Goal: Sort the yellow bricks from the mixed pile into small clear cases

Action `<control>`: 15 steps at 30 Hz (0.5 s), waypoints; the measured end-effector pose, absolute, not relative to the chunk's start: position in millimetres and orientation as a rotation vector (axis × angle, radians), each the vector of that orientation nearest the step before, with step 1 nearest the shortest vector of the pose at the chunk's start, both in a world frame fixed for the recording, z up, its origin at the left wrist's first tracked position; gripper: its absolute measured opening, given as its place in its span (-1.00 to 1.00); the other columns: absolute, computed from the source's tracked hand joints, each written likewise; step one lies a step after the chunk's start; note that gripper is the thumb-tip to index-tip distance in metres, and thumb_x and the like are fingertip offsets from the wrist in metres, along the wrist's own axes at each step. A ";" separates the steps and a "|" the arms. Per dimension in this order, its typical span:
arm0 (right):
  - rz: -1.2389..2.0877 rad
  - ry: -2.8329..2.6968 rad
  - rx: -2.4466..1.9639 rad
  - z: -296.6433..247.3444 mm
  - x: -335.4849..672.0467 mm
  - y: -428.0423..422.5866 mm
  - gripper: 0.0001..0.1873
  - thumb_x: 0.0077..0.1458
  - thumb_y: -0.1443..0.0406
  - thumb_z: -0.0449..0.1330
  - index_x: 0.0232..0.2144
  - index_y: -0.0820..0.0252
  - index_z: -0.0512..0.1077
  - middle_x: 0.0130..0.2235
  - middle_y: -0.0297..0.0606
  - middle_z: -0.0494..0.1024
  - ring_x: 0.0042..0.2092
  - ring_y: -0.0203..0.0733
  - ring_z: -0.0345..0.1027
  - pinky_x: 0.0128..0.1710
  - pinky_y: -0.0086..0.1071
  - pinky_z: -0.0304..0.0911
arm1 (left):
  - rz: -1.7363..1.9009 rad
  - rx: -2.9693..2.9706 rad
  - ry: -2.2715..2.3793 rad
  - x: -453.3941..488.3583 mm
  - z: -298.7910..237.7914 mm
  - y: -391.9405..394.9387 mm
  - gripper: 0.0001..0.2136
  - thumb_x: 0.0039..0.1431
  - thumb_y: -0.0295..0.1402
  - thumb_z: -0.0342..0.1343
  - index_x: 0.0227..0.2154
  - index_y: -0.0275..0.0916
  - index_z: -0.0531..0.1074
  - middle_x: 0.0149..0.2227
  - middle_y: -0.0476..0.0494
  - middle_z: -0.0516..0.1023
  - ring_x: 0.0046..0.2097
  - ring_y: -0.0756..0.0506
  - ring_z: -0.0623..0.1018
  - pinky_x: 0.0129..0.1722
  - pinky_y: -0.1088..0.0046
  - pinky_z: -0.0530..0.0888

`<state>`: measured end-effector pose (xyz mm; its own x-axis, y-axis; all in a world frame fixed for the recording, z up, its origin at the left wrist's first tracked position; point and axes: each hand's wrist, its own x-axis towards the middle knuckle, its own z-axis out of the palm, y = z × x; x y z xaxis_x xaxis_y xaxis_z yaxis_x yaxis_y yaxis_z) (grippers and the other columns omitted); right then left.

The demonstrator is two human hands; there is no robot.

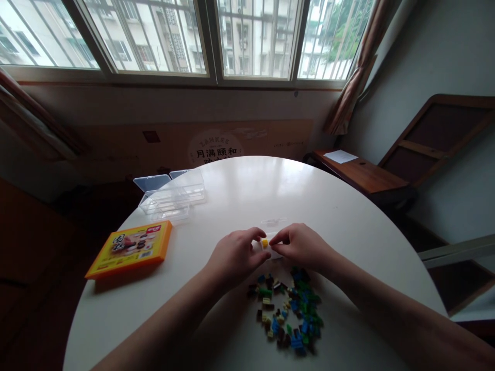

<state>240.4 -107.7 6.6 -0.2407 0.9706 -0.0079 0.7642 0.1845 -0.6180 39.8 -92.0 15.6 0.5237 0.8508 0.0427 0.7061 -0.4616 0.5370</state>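
Observation:
My left hand (240, 251) curves around the near-left side of a small clear plastic box (277, 254), thumb and index finger at its edge. From the other side, the fingers of my right hand (299, 246) are pinched together at a small yellow brick (265, 243), which shows between both hands' fingertips. The box's clear lid (274, 222) sticks out behind my fingers, and much of the box is hidden. Just below my hands lies a loose pile of small toy bricks (297, 340) in blue, green, brown and cream.
The white round table (232, 201) carries an orange-and-yellow flat box (131, 247) at the left. Behind that box, clear plastic cases (170, 198) stand with their lids raised. A wooden chair (363, 172) with paper (340, 156) on it is beyond the right edge.

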 end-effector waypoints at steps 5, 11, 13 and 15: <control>0.673 -2.094 -1.504 11.3 243.3 -115.4 -0.76 0.11 0.28 0.17 -0.27 0.08 0.65 -0.34 -0.28 0.65 -0.34 -0.22 0.46 -0.36 -0.38 0.26 | 0.422 2.298 1.265 39.5 15.8 -91.5 -0.71 0.08 -0.20 0.18 -0.11 -0.09 0.49 -0.15 -0.08 0.63 -0.20 -0.16 0.59 -0.27 0.37 0.47; 0.508 -2.140 -1.304 6.7 257.5 -120.6 -0.65 0.07 0.42 0.13 -0.15 0.09 0.61 -0.34 -0.27 0.57 -0.37 -0.27 0.37 -0.35 -0.39 0.24 | 0.401 2.312 1.285 39.9 15.9 -92.0 -0.69 0.08 -0.18 0.19 -0.09 -0.08 0.49 -0.17 -0.08 0.64 -0.23 -0.16 0.59 -0.31 0.36 0.45; 0.494 -2.190 -1.299 3.5 259.0 -120.2 -0.62 0.05 0.45 0.12 -0.16 0.08 0.62 -0.35 -0.29 0.55 -0.39 -0.28 0.36 -0.38 -0.40 0.22 | 0.403 2.318 1.281 39.7 15.2 -92.0 -0.67 0.09 -0.16 0.19 -0.08 -0.08 0.48 -0.17 -0.08 0.64 -0.24 -0.15 0.59 -0.32 0.36 0.44; 0.484 -2.231 -1.319 1.4 258.5 -119.7 -0.62 0.04 0.45 0.12 -0.17 0.06 0.62 -0.34 -0.30 0.56 -0.38 -0.28 0.37 -0.36 -0.40 0.22 | 0.406 2.316 1.278 39.4 14.4 -91.8 -0.67 0.09 -0.16 0.19 -0.08 -0.08 0.48 -0.17 -0.08 0.64 -0.25 -0.15 0.59 -0.33 0.36 0.44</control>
<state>258.5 -119.7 1.4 -0.4061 0.8825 0.2373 0.7050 0.4677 -0.5331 39.4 -91.8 14.4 0.5247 0.8506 0.0345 0.7142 -0.4618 0.5259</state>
